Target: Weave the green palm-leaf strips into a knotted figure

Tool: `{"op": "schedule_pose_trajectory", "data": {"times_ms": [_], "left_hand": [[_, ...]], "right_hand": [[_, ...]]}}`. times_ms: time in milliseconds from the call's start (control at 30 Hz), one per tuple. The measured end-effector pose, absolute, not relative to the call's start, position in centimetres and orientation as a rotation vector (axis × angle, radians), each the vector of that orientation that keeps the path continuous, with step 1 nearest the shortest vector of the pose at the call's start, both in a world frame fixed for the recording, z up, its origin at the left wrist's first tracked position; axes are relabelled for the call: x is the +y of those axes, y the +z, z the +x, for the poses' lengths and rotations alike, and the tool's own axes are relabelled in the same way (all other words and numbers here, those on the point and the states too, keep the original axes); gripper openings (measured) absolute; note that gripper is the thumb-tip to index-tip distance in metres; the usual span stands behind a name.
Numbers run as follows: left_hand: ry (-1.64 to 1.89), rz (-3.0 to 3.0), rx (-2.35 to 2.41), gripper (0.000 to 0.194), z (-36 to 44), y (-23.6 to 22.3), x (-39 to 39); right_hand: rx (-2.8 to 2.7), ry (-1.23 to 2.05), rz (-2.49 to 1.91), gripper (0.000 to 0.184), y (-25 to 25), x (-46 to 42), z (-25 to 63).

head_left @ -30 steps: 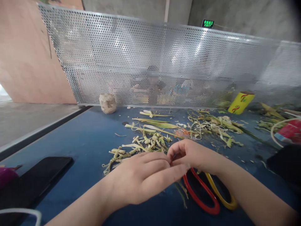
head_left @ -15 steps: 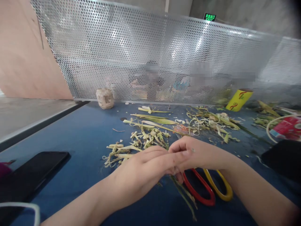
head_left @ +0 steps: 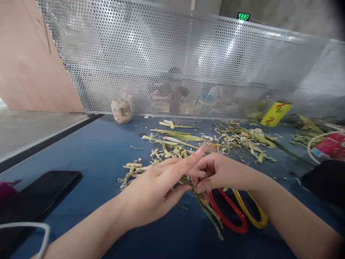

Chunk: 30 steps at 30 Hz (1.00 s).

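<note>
My left hand (head_left: 159, 187) is in the middle of the blue table (head_left: 88, 151), fingers stretched out and pointing right. My right hand (head_left: 215, 172) meets it, fingers curled and pinching at the left hand's fingers; a green stalk strip (head_left: 208, 214) runs down from where the hands meet, though I cannot tell which hand grips it. Scissors with a red and a yellow handle loop (head_left: 237, 216) lie just under the right wrist. A heap of cut stalks and peelings (head_left: 167, 154) lies right behind both hands.
A black phone (head_left: 37, 198) lies at the left, with a white cable (head_left: 43, 233) near the bottom corner. A perforated metal screen (head_left: 188, 64) closes the table's far edge, with people dimly visible behind it. A pale lump (head_left: 121, 110), a yellow can (head_left: 276, 113) and a red packet (head_left: 332, 145) stand along the back and right.
My left fingers have straightened and spread from a closed cover over the right hand. My right hand has drawn in to a pinch at them. The green strip now shows below.
</note>
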<state>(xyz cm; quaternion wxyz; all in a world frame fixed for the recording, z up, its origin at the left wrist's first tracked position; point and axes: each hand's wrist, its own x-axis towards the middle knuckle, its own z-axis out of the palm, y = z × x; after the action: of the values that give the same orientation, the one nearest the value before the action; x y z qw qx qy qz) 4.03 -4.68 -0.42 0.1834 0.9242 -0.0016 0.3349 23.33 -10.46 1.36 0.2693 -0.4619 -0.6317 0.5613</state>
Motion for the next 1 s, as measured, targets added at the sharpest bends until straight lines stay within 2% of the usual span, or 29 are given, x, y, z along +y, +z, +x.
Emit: {"op": "schedule_pose_trajectory", "data": {"times_ms": [333,533,1000], "left_hand": [[0.962,2.75,0.108,0.074,3.84,-0.94,-4.71],[0.938,2.659,0.137,0.073,4.07,-1.26,-4.39],[0.836,2.638,0.218,0.066,4.04,-1.12,-4.52]], "right_hand": [[-1.603,1.42,-1.292,0.01,1.03,-10.24,23.91],[-1.558,1.484,-1.289,0.016,1.2,-10.2,23.89],[-1.486,1.588,-1.237,0.012,1.25,-10.3,23.85]]}}
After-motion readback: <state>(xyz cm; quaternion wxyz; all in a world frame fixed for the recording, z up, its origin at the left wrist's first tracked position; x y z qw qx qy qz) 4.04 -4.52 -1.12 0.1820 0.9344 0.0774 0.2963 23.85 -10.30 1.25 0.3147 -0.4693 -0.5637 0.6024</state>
